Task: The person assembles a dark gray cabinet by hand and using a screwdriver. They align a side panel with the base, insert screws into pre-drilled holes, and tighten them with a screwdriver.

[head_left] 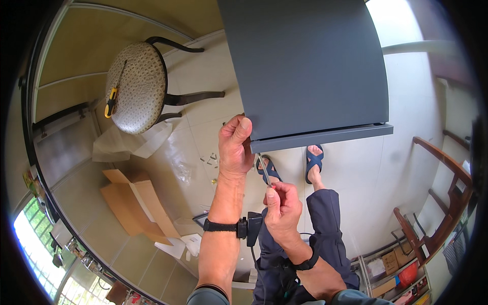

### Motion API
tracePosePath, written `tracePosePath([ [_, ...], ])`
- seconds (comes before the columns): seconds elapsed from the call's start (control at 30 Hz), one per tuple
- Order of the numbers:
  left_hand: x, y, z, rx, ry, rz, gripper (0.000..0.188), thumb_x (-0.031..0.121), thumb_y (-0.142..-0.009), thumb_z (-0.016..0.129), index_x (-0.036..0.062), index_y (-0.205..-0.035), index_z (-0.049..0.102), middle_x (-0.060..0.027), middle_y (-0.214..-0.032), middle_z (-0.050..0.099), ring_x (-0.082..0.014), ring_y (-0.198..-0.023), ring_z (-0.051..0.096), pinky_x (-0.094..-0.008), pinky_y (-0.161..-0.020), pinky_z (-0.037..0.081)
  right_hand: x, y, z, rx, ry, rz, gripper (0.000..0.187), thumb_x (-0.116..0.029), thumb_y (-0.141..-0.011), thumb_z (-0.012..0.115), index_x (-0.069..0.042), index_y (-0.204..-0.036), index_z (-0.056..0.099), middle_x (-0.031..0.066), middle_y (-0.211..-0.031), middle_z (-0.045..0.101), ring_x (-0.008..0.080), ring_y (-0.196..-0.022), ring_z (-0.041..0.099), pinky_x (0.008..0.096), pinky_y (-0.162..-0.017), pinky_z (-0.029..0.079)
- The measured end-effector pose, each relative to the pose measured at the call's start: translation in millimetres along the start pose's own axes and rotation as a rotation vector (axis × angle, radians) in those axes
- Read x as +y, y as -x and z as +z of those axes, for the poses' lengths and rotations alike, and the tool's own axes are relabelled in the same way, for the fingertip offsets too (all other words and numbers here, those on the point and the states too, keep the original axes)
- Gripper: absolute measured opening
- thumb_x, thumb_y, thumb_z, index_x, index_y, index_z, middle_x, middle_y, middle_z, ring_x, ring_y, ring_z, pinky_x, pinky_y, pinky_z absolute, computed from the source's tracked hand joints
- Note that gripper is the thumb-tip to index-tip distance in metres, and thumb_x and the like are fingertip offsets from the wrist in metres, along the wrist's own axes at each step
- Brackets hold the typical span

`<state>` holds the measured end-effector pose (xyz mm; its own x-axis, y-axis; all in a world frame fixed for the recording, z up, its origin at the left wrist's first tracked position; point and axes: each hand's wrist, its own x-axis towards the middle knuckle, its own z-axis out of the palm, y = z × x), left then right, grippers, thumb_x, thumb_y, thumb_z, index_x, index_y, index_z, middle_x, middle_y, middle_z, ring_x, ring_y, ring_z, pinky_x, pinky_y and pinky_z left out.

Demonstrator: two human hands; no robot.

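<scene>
A dark grey box-shaped cabinet stands before me, with a narrow grey front panel along its near edge. My left hand grips the cabinet's left near corner, thumb on the side and the other fingers partly hidden. In my right hand is a screwdriver, its handle mostly covered by my fingers with a bit of red showing. The thin metal shaft points up to the left end of the front panel. Whether its tip sits in a screw is hidden.
At left stands a round patterned stool with a yellow-black screwdriver on its seat. Small hardware pieces lie on the tiled floor. An open cardboard box is lower left. A wooden chair frame and a shelf are at right.
</scene>
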<state>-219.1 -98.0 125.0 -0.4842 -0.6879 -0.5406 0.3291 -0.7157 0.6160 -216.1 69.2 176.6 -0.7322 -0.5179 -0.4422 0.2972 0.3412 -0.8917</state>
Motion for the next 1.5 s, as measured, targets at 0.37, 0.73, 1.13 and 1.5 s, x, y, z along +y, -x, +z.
tracePosePath([
  [0.37,2,-9,-18,-0.101,-0.018,-0.054,0.018,0.022,-0.091,0.076,0.0042,-0.09,0.07,0.0071,-0.08,0.06,-0.0047,-0.074,0.048,-0.0228,-0.073,0.04,1,-16,-1,-0.227,-0.824,0.656,0.026,-0.029,-0.103,0.056,-0.004,-0.1,0.061,0.0039,-0.074,0.055,0.0068,-0.053,0.041,0.0207,-0.046,0.032],
  [0.73,8,-9,-13,-0.159,0.006,-0.061,0.018,0.021,-0.092,0.075,0.0038,-0.089,0.07,0.0085,-0.077,0.055,-0.0044,-0.073,0.044,-0.022,-0.071,0.037,-11,-13,-1,-0.238,-0.732,0.576,0.017,-0.021,-0.101,0.061,-0.006,-0.108,0.059,0.007,-0.08,0.061,0.0101,-0.054,0.049,0.0246,-0.041,0.036],
  [1.13,-2,-13,-39,-0.249,-0.067,-0.009,0.027,0.03,-0.095,0.07,0.0033,-0.095,0.067,-0.0018,-0.09,0.068,-0.012,-0.081,0.062,-0.0296,-0.076,0.052,-9,-14,20,-0.009,0.143,-0.011,0.032,-0.027,-0.105,0.052,0.0,-0.1,0.069,0.0016,-0.065,0.057,0.0118,-0.048,0.049,0.0258,-0.045,0.037],
  [1.5,-2,-13,-36,-0.22,-0.039,-0.023,0.027,0.026,-0.094,0.072,0.0007,-0.102,0.069,0.0006,-0.089,0.066,-0.0097,-0.081,0.057,-0.0274,-0.077,0.048,-9,-22,16,-0.116,-0.137,0.047,0.016,-0.009,-0.088,0.074,-0.003,-0.096,0.061,0.0057,-0.07,0.063,0.0112,-0.049,0.049,0.0283,-0.044,0.038],
])
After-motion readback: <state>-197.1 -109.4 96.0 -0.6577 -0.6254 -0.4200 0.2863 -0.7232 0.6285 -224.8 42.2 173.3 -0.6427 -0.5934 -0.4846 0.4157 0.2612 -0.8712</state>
